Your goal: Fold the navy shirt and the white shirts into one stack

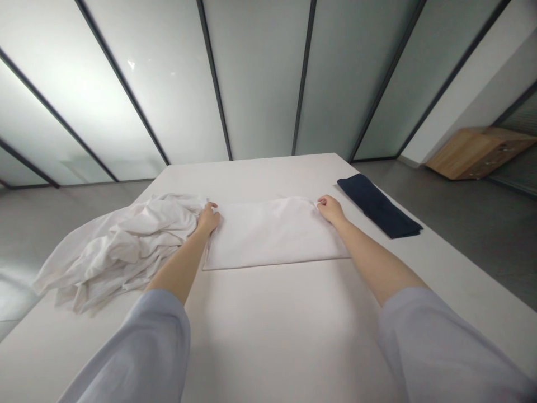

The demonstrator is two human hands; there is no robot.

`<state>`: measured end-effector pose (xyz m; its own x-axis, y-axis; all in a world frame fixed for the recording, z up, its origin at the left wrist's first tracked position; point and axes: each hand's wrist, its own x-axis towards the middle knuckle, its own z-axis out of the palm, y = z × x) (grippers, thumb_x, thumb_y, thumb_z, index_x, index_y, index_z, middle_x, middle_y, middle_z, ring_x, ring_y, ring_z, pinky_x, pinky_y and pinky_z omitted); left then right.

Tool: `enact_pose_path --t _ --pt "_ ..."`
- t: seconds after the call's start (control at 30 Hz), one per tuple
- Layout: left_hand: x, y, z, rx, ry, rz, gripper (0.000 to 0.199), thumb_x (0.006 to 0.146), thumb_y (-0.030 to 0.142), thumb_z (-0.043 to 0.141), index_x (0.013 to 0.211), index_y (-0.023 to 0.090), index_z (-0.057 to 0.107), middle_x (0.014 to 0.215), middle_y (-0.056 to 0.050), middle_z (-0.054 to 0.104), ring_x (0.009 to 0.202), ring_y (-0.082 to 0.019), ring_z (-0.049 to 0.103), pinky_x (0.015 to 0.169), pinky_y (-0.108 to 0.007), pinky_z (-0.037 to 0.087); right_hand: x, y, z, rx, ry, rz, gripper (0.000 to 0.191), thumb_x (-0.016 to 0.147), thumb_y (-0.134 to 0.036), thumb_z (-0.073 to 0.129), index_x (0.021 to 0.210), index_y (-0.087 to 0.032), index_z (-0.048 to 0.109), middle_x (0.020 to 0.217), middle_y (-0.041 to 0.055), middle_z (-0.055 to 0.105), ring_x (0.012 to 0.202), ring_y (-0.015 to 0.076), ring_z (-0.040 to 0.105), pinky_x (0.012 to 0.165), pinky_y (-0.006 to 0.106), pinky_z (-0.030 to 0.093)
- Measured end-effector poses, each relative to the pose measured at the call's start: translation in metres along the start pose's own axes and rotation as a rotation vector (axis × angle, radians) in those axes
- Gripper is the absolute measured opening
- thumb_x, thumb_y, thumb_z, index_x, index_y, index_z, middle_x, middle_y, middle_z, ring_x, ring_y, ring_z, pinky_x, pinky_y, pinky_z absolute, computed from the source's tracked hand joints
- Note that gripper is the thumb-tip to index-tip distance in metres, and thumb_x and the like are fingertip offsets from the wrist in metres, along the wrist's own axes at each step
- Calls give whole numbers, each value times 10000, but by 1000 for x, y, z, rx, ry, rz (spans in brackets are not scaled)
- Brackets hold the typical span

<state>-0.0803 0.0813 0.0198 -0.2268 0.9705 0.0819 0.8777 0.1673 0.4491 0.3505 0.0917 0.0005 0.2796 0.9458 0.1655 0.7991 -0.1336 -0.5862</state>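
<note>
A white cloth [272, 235], folded into a flat rectangle, lies in front of me on the white table. Its near edge runs almost straight from side to side. At the far left corner my left hand [208, 218] is closed with its fingers curled on the cloth's edge. My right hand [331, 209] pinches the far right corner between thumb and fingers. Close beside my left forearm is a crumpled heap of white fabric [134, 240], partly hanging over the table's left edge.
A folded dark navy cloth [377, 206] lies near the right edge of the table [268, 324]. Behind the table stand frosted glass panels [260, 78] with dark frames. A wooden cabinet [474, 151] is on the floor at the right.
</note>
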Motion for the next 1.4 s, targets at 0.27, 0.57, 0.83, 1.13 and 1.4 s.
enact_pose_path --t 0.27,0.57,0.83,1.13,1.4 --pt "-16 31 -4 111 169 56 410 848 288 494 1230 147 542 1261 -164 577 1208 -281 516 999 -382 405 1 -22 -14 -41 310 -160 389 868 -227 391 1184 -118 589 1195 188 621 1116 303 544 975 433 398" --pt "-67 100 51 283 -204 381 711 889 658 337 1467 247 376 1580 -143 279 1443 -382 225 1114 -617 200 -66 -82 45 -386 -293 -467 614 943 -577 385 1445 -225 422 1541 139 356 1406 350 303 1113 535 249" --pt "-51 60 41 354 -214 249 821 873 719 257 1510 204 313 1595 -162 221 1463 -371 180 1145 -591 152 -54 -54 33 -453 -304 -317 659 954 -583 335 1475 -182 381 1562 179 301 1422 354 281 1122 544 226" --pt "-81 27 18 458 -95 226 727 923 591 329 1484 129 351 1552 -203 309 1438 -362 258 1144 -558 193 -58 -57 34 -446 -269 -323 600 950 -544 390 1407 -162 460 1521 185 370 1387 333 337 1100 497 258" --pt "-116 55 33 430 -212 400 782 908 682 261 1506 184 332 1585 -148 258 1456 -362 212 1147 -560 192 -90 -89 27 -443 -182 -526 483 951 -453 423 1325 -172 543 1433 148 487 1321 308 412 1097 450 275"
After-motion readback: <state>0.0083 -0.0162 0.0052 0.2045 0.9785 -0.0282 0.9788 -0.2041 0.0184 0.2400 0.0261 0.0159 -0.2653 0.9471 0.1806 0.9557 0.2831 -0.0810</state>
